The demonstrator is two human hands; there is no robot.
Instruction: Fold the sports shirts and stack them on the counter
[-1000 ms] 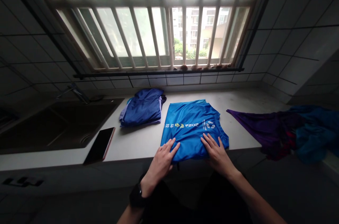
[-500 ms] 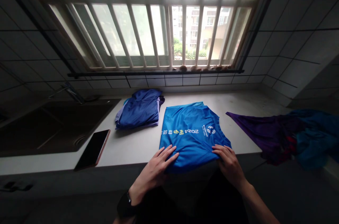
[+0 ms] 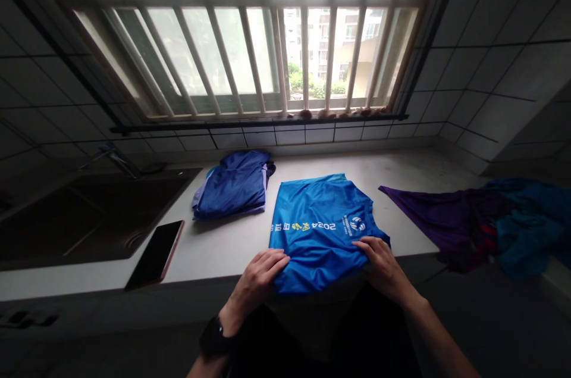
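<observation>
A bright blue shirt (image 3: 319,217) with yellow and white print lies partly folded on the pale counter (image 3: 223,244), its near end hanging over the front edge. My left hand (image 3: 259,277) has its fingers curled round the shirt's near left corner. At the near right corner my right hand (image 3: 379,262) pinches the cloth, fingers bent over the edge. A black watch sits on my left wrist.
A folded dark blue garment (image 3: 234,184) lies behind and left of the shirt. A black phone (image 3: 155,254) rests near the counter's front edge beside a dark sink (image 3: 89,211) with a tap. A heap of purple and blue clothes (image 3: 482,220) lies at the right. A barred window stands behind.
Both hands slid back from flat on the shirt to its near corners and closed on the cloth. The shirt's near end now hangs over the counter edge.
</observation>
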